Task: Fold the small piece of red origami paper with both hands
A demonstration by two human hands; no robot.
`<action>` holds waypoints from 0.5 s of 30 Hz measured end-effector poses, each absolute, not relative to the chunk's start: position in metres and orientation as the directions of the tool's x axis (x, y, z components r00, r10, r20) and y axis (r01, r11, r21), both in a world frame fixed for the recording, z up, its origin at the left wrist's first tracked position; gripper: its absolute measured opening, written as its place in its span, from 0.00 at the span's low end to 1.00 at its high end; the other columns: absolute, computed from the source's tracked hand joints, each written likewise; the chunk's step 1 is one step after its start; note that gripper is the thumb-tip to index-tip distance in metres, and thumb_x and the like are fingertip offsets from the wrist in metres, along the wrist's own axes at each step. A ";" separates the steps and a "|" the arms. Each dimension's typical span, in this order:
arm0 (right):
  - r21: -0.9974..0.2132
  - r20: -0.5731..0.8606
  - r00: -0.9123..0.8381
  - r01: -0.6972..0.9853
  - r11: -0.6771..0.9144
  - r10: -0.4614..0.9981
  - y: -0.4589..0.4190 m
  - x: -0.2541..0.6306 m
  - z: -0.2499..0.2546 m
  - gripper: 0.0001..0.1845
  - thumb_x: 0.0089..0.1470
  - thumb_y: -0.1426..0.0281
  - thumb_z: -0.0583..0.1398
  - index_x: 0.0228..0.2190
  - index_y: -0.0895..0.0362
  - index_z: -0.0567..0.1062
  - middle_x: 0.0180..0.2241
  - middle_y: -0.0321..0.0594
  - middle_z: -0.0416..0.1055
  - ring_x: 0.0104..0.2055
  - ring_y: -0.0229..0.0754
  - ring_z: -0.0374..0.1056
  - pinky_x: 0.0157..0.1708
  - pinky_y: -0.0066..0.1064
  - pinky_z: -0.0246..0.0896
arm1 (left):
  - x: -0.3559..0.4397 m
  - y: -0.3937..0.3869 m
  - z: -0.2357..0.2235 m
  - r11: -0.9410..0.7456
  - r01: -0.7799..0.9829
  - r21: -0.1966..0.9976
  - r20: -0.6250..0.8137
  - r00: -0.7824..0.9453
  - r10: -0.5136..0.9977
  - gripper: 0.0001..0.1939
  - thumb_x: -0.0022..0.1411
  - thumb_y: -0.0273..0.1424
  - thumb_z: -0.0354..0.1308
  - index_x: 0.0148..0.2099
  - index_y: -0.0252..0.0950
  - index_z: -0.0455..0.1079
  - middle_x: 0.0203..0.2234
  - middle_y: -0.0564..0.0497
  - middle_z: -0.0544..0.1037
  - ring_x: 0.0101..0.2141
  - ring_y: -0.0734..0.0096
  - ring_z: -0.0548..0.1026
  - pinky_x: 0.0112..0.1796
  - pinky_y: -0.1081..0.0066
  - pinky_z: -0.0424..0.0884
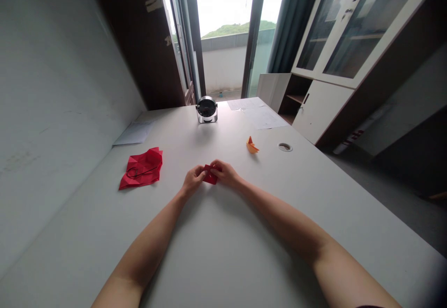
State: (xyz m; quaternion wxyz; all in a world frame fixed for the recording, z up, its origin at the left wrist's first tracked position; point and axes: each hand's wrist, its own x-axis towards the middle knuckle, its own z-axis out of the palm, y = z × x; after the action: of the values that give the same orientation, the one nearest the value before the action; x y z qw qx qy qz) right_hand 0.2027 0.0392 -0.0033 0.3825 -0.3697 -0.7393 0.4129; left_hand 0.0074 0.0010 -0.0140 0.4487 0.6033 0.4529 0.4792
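A small folded piece of red paper [210, 177] is between my two hands, above the middle of the white table. My left hand [193, 179] pinches its left side. On its upper right, the fingers of my right hand [225, 173] are closed on the same paper, thumb in front. Over to the left lies a creased sheet of red paper [148, 161] with a thin dark cord or wire loop [143, 174] on top. An orange folded paper boat [251, 146] sits beyond my right hand, touching neither hand.
A round black device on a metal stand [206, 109] stands toward the back. White papers lie at the back right [265, 118] and back left [133, 133]. A round cable hole [285, 147] pierces the table's right side. The wall borders the left edge.
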 end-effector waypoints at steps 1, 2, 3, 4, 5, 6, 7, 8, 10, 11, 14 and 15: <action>-0.893 0.260 -0.432 0.231 0.385 0.863 0.039 0.203 -0.003 0.10 0.55 0.62 0.60 0.38 0.54 0.74 0.29 0.34 0.75 0.28 0.36 0.67 0.30 0.27 0.61 | 0.007 0.001 -0.014 -0.184 0.113 0.976 0.170 0.128 0.977 0.17 0.62 0.43 0.60 0.43 0.33 0.74 0.35 0.47 0.81 0.36 0.66 0.78 0.40 0.69 0.72; -0.894 0.260 -0.431 0.230 0.384 0.864 0.039 0.202 -0.004 0.10 0.55 0.62 0.60 0.38 0.54 0.74 0.28 0.34 0.75 0.28 0.36 0.67 0.30 0.27 0.61 | 0.008 0.001 -0.015 -0.183 0.109 0.977 0.169 0.126 0.978 0.17 0.62 0.43 0.61 0.43 0.33 0.74 0.35 0.47 0.81 0.36 0.66 0.78 0.40 0.69 0.72; -0.895 0.260 -0.431 0.228 0.383 0.864 0.040 0.202 -0.004 0.10 0.56 0.62 0.60 0.38 0.53 0.74 0.28 0.34 0.75 0.28 0.36 0.67 0.30 0.27 0.61 | 0.008 0.001 -0.014 -0.182 0.106 0.978 0.169 0.125 0.978 0.17 0.61 0.43 0.61 0.43 0.33 0.74 0.35 0.48 0.81 0.36 0.66 0.78 0.40 0.69 0.72; -0.896 0.259 -0.433 0.226 0.383 0.863 0.040 0.202 -0.004 0.10 0.56 0.62 0.60 0.38 0.53 0.74 0.28 0.34 0.75 0.28 0.36 0.67 0.30 0.27 0.61 | 0.008 0.001 -0.014 -0.182 0.102 0.978 0.169 0.126 0.978 0.17 0.61 0.43 0.61 0.43 0.33 0.74 0.35 0.48 0.81 0.36 0.66 0.78 0.40 0.70 0.72; -0.896 0.259 -0.434 0.225 0.383 0.863 0.040 0.202 -0.004 0.10 0.56 0.62 0.60 0.38 0.54 0.73 0.28 0.34 0.75 0.28 0.36 0.67 0.30 0.27 0.61 | 0.008 0.001 -0.014 -0.182 0.100 0.978 0.169 0.129 0.977 0.17 0.61 0.43 0.61 0.43 0.33 0.74 0.35 0.48 0.81 0.35 0.67 0.78 0.39 0.70 0.72; -0.896 0.259 -0.436 0.223 0.383 0.862 0.040 0.202 -0.004 0.10 0.56 0.62 0.60 0.38 0.54 0.73 0.28 0.35 0.75 0.29 0.36 0.67 0.30 0.27 0.61 | 0.008 0.001 -0.013 -0.183 0.099 0.978 0.169 0.133 0.977 0.17 0.61 0.43 0.61 0.43 0.33 0.74 0.35 0.48 0.81 0.35 0.67 0.77 0.39 0.70 0.72; -0.897 0.258 -0.438 0.223 0.382 0.861 0.040 0.202 -0.004 0.10 0.56 0.63 0.60 0.39 0.54 0.73 0.29 0.35 0.75 0.29 0.36 0.67 0.30 0.27 0.61 | 0.008 0.001 -0.013 -0.184 0.099 0.978 0.170 0.137 0.976 0.17 0.61 0.43 0.61 0.43 0.33 0.74 0.35 0.48 0.81 0.35 0.67 0.77 0.39 0.70 0.72; -0.898 0.256 -0.440 0.223 0.380 0.861 0.040 0.202 -0.004 0.10 0.56 0.63 0.60 0.39 0.54 0.73 0.29 0.35 0.75 0.29 0.37 0.67 0.30 0.27 0.61 | 0.008 0.001 -0.012 -0.186 0.099 0.978 0.171 0.141 0.975 0.17 0.61 0.43 0.61 0.43 0.33 0.74 0.35 0.47 0.81 0.35 0.67 0.77 0.39 0.70 0.72; -0.898 0.251 -0.442 0.227 0.377 0.861 0.040 0.202 -0.004 0.10 0.56 0.63 0.60 0.39 0.54 0.73 0.29 0.35 0.75 0.28 0.36 0.67 0.30 0.27 0.61 | 0.008 0.001 -0.012 -0.191 0.103 0.976 0.176 0.144 0.974 0.17 0.61 0.43 0.61 0.43 0.33 0.74 0.35 0.47 0.80 0.35 0.67 0.77 0.39 0.70 0.72; -0.898 0.246 -0.443 0.231 0.375 0.862 0.040 0.202 -0.004 0.10 0.56 0.63 0.60 0.39 0.54 0.73 0.29 0.35 0.75 0.28 0.36 0.67 0.30 0.27 0.61 | 0.008 0.000 -0.011 -0.194 0.106 0.975 0.178 0.144 0.973 0.17 0.61 0.43 0.61 0.43 0.33 0.74 0.35 0.47 0.80 0.35 0.67 0.77 0.39 0.70 0.72; -0.897 0.230 -0.441 0.249 0.365 0.867 0.039 0.202 -0.004 0.10 0.56 0.63 0.60 0.39 0.54 0.73 0.27 0.33 0.74 0.28 0.36 0.66 0.31 0.26 0.61 | 0.008 0.000 -0.010 -0.197 0.124 0.973 0.179 0.144 0.973 0.17 0.61 0.43 0.60 0.43 0.33 0.74 0.35 0.48 0.80 0.36 0.67 0.77 0.40 0.70 0.72; -0.896 0.226 -0.440 0.257 0.363 0.869 0.039 0.202 -0.003 0.10 0.56 0.63 0.60 0.39 0.54 0.73 0.27 0.33 0.74 0.28 0.35 0.66 0.31 0.26 0.61 | 0.008 -0.001 -0.009 -0.196 0.130 0.972 0.177 0.143 0.974 0.17 0.61 0.43 0.60 0.43 0.33 0.74 0.35 0.48 0.80 0.36 0.67 0.77 0.40 0.70 0.72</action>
State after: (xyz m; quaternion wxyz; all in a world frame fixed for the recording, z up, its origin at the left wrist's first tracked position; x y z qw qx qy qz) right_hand 0.2021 0.0394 -0.0035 0.3673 -0.3809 -0.7392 0.4167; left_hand 0.0077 -0.0007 -0.0091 0.4450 0.6111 0.4517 0.4738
